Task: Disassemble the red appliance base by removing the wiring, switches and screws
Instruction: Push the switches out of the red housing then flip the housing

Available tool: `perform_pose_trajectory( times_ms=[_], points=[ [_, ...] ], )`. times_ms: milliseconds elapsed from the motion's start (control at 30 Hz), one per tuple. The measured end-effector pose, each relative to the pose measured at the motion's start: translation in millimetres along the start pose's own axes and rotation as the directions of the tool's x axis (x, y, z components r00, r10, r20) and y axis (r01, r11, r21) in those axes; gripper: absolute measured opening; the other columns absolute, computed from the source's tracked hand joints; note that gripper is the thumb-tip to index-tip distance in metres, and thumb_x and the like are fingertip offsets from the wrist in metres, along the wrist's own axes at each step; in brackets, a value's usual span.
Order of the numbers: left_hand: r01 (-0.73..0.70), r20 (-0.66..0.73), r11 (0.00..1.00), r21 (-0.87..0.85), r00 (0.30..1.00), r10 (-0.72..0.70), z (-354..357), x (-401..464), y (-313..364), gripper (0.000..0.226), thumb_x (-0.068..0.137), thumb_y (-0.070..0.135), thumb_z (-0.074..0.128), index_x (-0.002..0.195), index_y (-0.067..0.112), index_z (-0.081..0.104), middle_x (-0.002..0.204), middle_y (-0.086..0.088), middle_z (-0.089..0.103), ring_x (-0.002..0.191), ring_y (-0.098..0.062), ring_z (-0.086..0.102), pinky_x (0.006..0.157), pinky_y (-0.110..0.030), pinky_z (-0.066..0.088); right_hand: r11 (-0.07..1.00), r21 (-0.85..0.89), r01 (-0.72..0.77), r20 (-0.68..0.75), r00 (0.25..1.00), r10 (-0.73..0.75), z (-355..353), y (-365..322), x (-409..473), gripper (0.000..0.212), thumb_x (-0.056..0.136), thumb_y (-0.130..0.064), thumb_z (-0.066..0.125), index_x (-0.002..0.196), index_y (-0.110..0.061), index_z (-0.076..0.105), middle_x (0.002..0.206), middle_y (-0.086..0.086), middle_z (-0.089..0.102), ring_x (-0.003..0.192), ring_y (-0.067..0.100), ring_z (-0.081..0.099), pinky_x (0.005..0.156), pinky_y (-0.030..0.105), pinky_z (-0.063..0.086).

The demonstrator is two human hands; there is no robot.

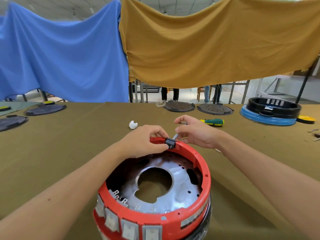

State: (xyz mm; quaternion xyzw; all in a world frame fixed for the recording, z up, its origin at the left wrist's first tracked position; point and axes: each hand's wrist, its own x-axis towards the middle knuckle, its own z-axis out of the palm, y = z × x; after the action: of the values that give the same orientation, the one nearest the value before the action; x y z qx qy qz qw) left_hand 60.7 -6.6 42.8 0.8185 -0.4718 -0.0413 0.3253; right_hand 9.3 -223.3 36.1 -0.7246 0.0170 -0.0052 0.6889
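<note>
The table, draped in an olive-brown cloth, ran from my chest out to the blue sheet and the mustard sheet hung behind it. The red appliance base sat on the cloth directly below me, open side up, its metal plate with the big centre hole showing inside and a row of grey rocker switches along its near wall. Both my forearms reached over it to the far rim. At the far right stood a black ring on a blue base, with two dark round plates beside it toward the middle.

My left hand curled over the far rim, thumb and fingertips pinching a small black switch seated in the red wall. My right hand hovered just beside it on the outside of the rim, its fingers pinched on a thin metal tool whose tip met the switch. Just behind my right hand lay a green and yellow screwdriver, and a crumpled white scrap lay beyond my left.
</note>
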Motion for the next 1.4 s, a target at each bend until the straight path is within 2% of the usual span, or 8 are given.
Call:
perform_pose_trajectory(
  times_ms=[300,533,700,833,1033,1167,1333,1400],
  points=[
    [-0.017,0.006,1.0,0.017,1.0,0.017,0.1,0.1,1.0,0.017,0.085,0.031,0.072,0.101,0.031,0.066,0.091,0.012,0.068,0.086,-0.008,0.065,0.089,-0.042,0.052,0.977,-0.047,-0.208,0.161,0.964,0.213,9.4,-1.3,14.9,0.011,0.1,0.0,0.045,0.106,-0.006,0.05,0.093,0.01,0.055,0.075,0.018,0.057,0.072,0.033,0.055],
    [-0.026,0.028,1.0,0.013,0.999,0.026,-0.3,0.1,0.8,0.016,0.086,0.032,0.069,0.102,0.034,0.064,0.091,0.012,0.068,0.084,-0.013,0.066,0.087,-0.045,0.052,0.929,-0.051,-0.367,0.107,0.922,0.371,14.6,15.7,8.4,0.021,0.096,-0.016,0.051,0.109,-0.004,0.062,0.081,0.015,0.064,0.062,0.02,0.064,0.057,0.029,0.057],
    [-0.025,0.018,1.0,0.018,1.0,0.025,0.0,-0.9,0.6,0.017,0.086,0.032,0.069,0.101,0.035,0.063,0.091,0.012,0.067,0.084,-0.013,0.066,0.087,-0.046,0.052,0.932,-0.355,-0.07,-0.037,0.997,0.061,13.9,8.6,14.9,0.005,0.092,-0.008,0.047,0.092,-0.01,0.051,0.076,0.003,0.048,0.057,0.01,0.042,0.05,0.021,0.038],
    [-0.018,0.022,1.0,0.017,1.0,0.018,0.2,0.1,0.6,0.017,0.086,0.033,0.068,0.102,0.035,0.063,0.091,0.01,0.067,0.085,-0.015,0.066,0.088,-0.049,0.052,0.908,-0.413,-0.065,-0.008,0.998,0.068,10.2,-0.3,18.2,0.007,0.092,-0.009,0.045,0.091,-0.015,0.049,0.065,-0.004,0.045,0.05,0.008,0.037,0.046,0.02,0.03],
    [-0.002,0.021,0.999,0.046,1.0,0.001,0.9,-0.4,1.7,0.012,0.094,0.046,0.057,0.104,0.041,0.061,0.097,0.016,0.066,0.095,-0.008,0.062,0.093,-0.045,0.049,0.941,-0.329,-0.074,-0.048,0.997,0.061,16.3,11.4,18.6,0.008,0.092,-0.006,0.045,0.098,-0.011,0.049,0.073,0.001,0.042,0.057,0.009,0.037,0.053,0.023,0.033],
    [0.027,0.025,0.994,0.102,0.999,-0.03,2.5,2.5,3.8,0.014,0.097,0.048,0.049,0.1,0.039,0.059,0.097,0.017,0.063,0.096,-0.008,0.059,0.093,-0.044,0.049,0.92,-0.387,-0.071,-0.076,0.996,0.044,20.5,9.4,12.2,0.008,0.093,-0.008,0.046,0.096,-0.01,0.052,0.082,0.006,0.045,0.068,0.014,0.042,0.054,0.021,0.039],
    [0.061,0.049,0.994,0.087,0.997,-0.066,2.4,4.2,5.3,0.015,0.098,0.047,0.048,0.099,0.036,0.058,0.098,0.014,0.062,0.095,-0.009,0.058,0.096,-0.041,0.046,0.73,-0.683,-0.018,-0.076,0.996,-0.046,22.9,15.8,6.7,0.026,0.097,-0.015,0.043,0.096,0.007,0.058,0.105,0.015,0.057,0.091,0.03,0.052,0.084,0.036,0.046],
    [0.063,0.055,0.994,0.085,0.996,-0.068,2.3,4.8,5.1,0.016,0.098,0.047,0.048,0.1,0.034,0.058,0.097,0.014,0.062,0.091,-0.008,0.057,0.093,-0.037,0.046,0.788,-0.615,0.01,-0.096,0.992,-0.087,23.9,12.9,5.7,0.022,0.097,-0.017,0.046,0.101,0.0,0.059,0.098,0.007,0.059,0.082,0.018,0.055,0.074,0.028,0.048]
  ],
)
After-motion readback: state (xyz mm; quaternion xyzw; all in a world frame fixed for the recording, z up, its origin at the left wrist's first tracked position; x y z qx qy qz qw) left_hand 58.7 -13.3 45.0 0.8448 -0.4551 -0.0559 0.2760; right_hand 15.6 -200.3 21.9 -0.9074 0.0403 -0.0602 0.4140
